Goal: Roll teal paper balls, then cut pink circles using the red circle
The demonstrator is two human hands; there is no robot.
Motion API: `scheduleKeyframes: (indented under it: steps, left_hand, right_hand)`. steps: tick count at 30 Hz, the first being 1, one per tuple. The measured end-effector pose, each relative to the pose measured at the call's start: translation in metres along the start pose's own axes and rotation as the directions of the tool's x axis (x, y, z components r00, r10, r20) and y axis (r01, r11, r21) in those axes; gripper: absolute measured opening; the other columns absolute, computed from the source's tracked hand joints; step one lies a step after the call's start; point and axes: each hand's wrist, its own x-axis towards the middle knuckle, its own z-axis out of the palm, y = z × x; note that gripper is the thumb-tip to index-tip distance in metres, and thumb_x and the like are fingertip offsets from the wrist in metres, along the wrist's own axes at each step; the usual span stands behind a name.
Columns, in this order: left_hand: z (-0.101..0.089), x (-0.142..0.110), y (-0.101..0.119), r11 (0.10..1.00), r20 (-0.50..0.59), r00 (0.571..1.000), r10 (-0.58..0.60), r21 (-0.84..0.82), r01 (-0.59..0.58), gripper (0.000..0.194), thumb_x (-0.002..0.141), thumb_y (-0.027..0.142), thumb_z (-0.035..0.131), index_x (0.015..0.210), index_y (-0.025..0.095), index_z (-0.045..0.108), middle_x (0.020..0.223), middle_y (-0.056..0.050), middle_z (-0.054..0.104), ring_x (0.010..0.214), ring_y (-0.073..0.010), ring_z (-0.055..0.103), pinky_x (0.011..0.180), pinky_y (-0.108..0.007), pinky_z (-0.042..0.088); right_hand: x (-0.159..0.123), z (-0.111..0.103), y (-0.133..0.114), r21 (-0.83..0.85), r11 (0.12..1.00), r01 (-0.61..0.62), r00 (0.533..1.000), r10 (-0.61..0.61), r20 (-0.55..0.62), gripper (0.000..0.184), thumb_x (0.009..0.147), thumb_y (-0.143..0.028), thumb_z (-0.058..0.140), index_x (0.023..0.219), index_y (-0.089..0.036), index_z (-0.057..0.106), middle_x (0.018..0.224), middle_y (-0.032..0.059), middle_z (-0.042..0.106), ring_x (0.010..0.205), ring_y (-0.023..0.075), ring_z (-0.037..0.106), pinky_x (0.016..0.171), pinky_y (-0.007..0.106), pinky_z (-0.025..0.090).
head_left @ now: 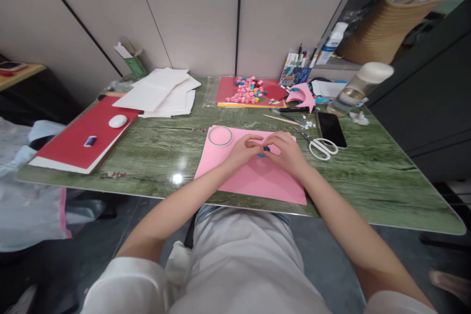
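Head: hands (243,150) over paper (253,179) — room beyond left edge.

Head-worn view, forward (and down), over table (371,176)

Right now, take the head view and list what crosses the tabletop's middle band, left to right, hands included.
Small dark-blue item → white oval object → pale ring → left hand → blue piece → right hand → white-handled scissors → crumpled white tissue.
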Motion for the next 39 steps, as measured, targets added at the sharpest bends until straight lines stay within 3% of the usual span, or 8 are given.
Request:
scheduleKeyframes:
  steps: [10,17,21,31,39]
  left_hand:
    - [-0.013,0.01,-0.002,0.997,0.11,0.992,-0.066,0.034,0.062,0.034,0.06,0.01,0.06,0.094,0.013,0.053,0.061,0.0,0.062,0.06,-0.0112,0.059,0.066,-0.026,0.043]
    - [-0.016,0.007,0.009,0.975,0.2,0.974,-0.11,0.212,0.067,0.036,0.06,0.01,0.06,0.095,0.013,0.053,0.066,-0.001,0.063,0.06,-0.0101,0.058,0.061,-0.023,0.042]
    - [-0.015,0.005,0.01,0.969,0.192,0.979,-0.069,0.246,0.02,0.036,0.06,0.01,0.06,0.095,0.013,0.052,0.066,-0.002,0.063,0.061,-0.0109,0.059,0.06,-0.023,0.042]
    - [-0.009,0.008,-0.005,0.998,0.123,0.992,0.002,0.068,-0.01,0.034,0.061,0.012,0.062,0.093,0.013,0.052,0.065,0.0,0.062,0.06,-0.0096,0.058,0.063,-0.023,0.043]
    - [-0.017,0.01,0.003,0.985,0.175,0.982,-0.078,0.166,0.049,0.038,0.06,0.011,0.062,0.096,0.013,0.052,0.066,-0.002,0.064,0.061,-0.0114,0.059,0.065,-0.026,0.043]
  right_hand:
    - [0.003,-0.008,-0.002,0.209,0.976,-0.066,0.992,0.042,0.117,0.012,0.075,-0.026,0.06,0.086,-0.022,0.062,0.088,0.0041,0.06,0.084,0.0184,0.055,0.076,0.034,0.043]
    - [0.002,-0.005,-0.002,0.24,0.969,-0.06,0.99,0.027,0.137,0.014,0.075,-0.026,0.06,0.088,-0.024,0.065,0.089,0.0043,0.061,0.085,0.0183,0.055,0.076,0.034,0.044]
    - [0.002,-0.005,-0.002,0.202,0.978,-0.043,0.991,0.017,0.13,0.01,0.076,-0.026,0.059,0.084,-0.024,0.066,0.085,0.0039,0.062,0.082,0.0183,0.055,0.076,0.034,0.044]
    - [0.002,-0.006,0.0,0.109,0.994,-0.013,0.998,0.006,0.066,0.011,0.074,-0.029,0.062,0.081,-0.021,0.062,0.082,0.0041,0.06,0.081,0.0187,0.055,0.075,0.035,0.042]
    - [0.003,-0.011,-0.004,0.207,0.977,-0.056,0.988,0.024,0.152,0.017,0.075,-0.026,0.06,0.091,-0.024,0.063,0.088,0.0042,0.061,0.085,0.0189,0.056,0.077,0.035,0.045]
